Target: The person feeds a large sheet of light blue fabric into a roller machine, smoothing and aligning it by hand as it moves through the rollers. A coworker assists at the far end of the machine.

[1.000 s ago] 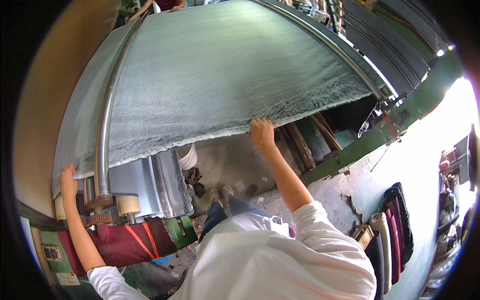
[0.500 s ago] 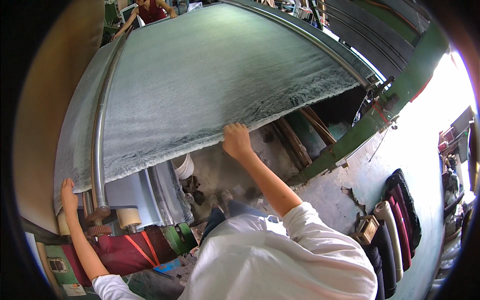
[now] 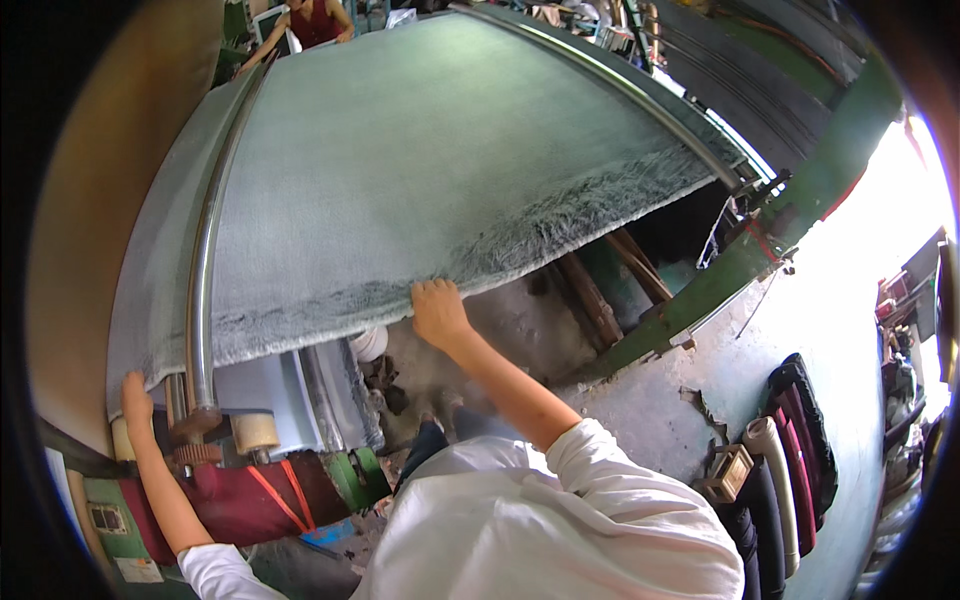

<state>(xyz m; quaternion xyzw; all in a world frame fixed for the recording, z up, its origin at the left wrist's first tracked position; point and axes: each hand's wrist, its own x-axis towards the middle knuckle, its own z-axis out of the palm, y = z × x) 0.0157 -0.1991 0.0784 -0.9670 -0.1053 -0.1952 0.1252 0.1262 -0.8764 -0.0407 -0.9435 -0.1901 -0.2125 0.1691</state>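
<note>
A large pale grey-green shaggy carpet [image 3: 420, 170] lies stretched over a machine, its near edge hanging free. My right hand [image 3: 437, 312] grips that near edge around its middle, fingers curled over the pile. Far to the left, my left hand [image 3: 136, 395] holds the carpet's near left corner beside a steel roller bar [image 3: 205, 270]. Both arms are stretched out from my white sleeves.
Another person [image 3: 312, 20] in a red top stands at the far end of the carpet. A second steel bar [image 3: 620, 90] and a green frame beam [image 3: 770, 240] run along the right. Rolled carpets [image 3: 775, 480] lean at the lower right. A red machine base [image 3: 240, 500] sits under the left roller.
My right hand has slid left along the carpet's near edge. My left hand has stayed at the left corner while the view shifted.
</note>
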